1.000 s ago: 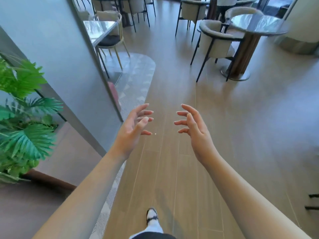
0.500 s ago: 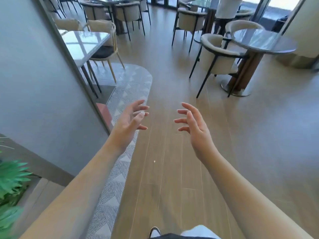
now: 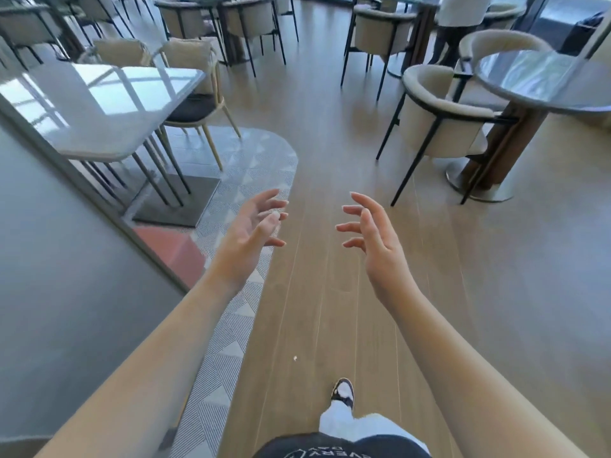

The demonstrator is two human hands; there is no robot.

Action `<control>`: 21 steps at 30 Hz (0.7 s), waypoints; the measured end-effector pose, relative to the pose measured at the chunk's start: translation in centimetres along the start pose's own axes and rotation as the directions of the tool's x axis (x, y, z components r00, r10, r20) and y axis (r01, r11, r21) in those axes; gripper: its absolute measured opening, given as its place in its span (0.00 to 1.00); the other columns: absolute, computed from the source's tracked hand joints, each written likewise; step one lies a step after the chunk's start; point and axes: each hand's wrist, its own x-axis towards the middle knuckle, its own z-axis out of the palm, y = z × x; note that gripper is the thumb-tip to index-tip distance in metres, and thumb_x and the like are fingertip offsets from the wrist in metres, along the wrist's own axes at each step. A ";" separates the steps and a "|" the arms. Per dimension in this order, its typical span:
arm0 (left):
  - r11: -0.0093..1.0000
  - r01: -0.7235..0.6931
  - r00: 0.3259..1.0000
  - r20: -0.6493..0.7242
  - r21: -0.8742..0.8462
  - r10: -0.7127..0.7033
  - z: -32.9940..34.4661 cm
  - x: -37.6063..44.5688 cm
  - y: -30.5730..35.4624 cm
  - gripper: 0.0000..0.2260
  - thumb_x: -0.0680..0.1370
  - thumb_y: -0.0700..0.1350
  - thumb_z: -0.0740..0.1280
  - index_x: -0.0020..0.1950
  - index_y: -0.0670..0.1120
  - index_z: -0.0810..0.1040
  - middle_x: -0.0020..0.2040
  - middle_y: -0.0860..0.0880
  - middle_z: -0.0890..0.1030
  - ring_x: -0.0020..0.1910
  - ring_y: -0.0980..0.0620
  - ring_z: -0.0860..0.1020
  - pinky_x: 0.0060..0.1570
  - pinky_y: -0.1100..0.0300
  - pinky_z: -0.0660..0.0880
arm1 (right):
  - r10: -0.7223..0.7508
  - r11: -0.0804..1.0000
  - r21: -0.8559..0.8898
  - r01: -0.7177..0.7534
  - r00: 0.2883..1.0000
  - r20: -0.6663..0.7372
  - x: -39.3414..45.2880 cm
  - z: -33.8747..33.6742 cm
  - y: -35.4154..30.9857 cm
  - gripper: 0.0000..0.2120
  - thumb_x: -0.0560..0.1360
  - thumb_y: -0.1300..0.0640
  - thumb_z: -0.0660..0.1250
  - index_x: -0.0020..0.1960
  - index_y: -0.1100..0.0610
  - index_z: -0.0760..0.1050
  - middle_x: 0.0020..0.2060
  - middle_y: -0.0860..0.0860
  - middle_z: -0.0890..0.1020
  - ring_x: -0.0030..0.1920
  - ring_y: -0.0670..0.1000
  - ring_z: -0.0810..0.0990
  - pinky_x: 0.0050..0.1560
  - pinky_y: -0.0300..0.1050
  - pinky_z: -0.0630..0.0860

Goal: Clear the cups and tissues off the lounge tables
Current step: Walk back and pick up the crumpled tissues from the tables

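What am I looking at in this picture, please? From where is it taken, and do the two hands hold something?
The camera sits on a person's head and looks forward and down, so you see that person's own bare arms. The left hand and right hand are open and hold nothing. Below is a wooden floor, with one shoe stepping on it. A square table stands at the left and a round table at the right, with chairs around. No cups or tissues show on either top.
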 end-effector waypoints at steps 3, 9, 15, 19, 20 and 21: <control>1.000 0.008 1.000 -0.012 0.008 -0.007 1.1 5.9 -0.4 0.23 0.75 0.57 0.65 0.69 0.55 0.73 0.63 0.51 0.79 0.59 0.58 0.80 0.46 0.61 0.80 | 0.014 1.000 -0.009 -0.014 0.999 0.030 6.1 -1.7 0.7 0.15 0.81 0.45 0.54 0.66 0.41 0.71 0.58 0.46 0.79 0.53 0.48 0.82 0.51 0.45 0.79; 1.000 0.018 0.999 -0.034 0.004 -0.017 1.9 15.8 -1.3 0.21 0.76 0.56 0.65 0.69 0.56 0.73 0.62 0.51 0.79 0.59 0.58 0.80 0.45 0.61 0.80 | 0.025 0.999 -0.024 -0.024 0.998 0.065 16.7 -2.8 2.0 0.14 0.82 0.43 0.54 0.66 0.38 0.71 0.56 0.40 0.80 0.54 0.48 0.83 0.52 0.43 0.80; 1.000 0.021 0.998 -0.057 0.001 -0.021 0.7 25.0 -3.6 0.23 0.75 0.58 0.65 0.70 0.56 0.73 0.64 0.51 0.79 0.61 0.56 0.80 0.46 0.60 0.81 | 0.035 0.999 -0.034 -0.032 0.995 0.095 27.0 -1.8 4.0 0.14 0.83 0.42 0.54 0.66 0.38 0.70 0.57 0.39 0.79 0.54 0.47 0.83 0.51 0.41 0.79; 1.000 0.025 0.994 -0.110 0.010 -0.024 -2.6 32.8 -5.2 0.23 0.75 0.60 0.64 0.70 0.58 0.72 0.63 0.53 0.79 0.62 0.56 0.80 0.48 0.59 0.81 | 0.009 1.000 -0.029 -0.005 0.990 0.138 35.3 0.4 5.3 0.16 0.81 0.44 0.54 0.66 0.41 0.71 0.58 0.44 0.79 0.53 0.48 0.83 0.49 0.42 0.78; 1.000 0.015 0.992 -0.129 0.015 -0.013 -3.7 35.1 -5.5 0.23 0.75 0.60 0.64 0.70 0.59 0.72 0.64 0.53 0.79 0.62 0.56 0.80 0.48 0.58 0.81 | -0.003 1.000 -0.030 0.007 0.989 0.145 37.6 1.1 5.5 0.16 0.81 0.44 0.55 0.66 0.41 0.72 0.58 0.44 0.79 0.53 0.48 0.83 0.49 0.42 0.78; 1.000 0.006 0.990 -0.139 0.027 -0.003 -4.7 37.3 -5.8 0.23 0.75 0.60 0.63 0.70 0.59 0.72 0.64 0.54 0.79 0.62 0.56 0.80 0.49 0.58 0.82 | -0.009 0.999 -0.033 0.014 0.988 0.151 40.1 1.7 5.7 0.15 0.81 0.45 0.54 0.66 0.40 0.72 0.58 0.45 0.79 0.53 0.48 0.83 0.49 0.43 0.78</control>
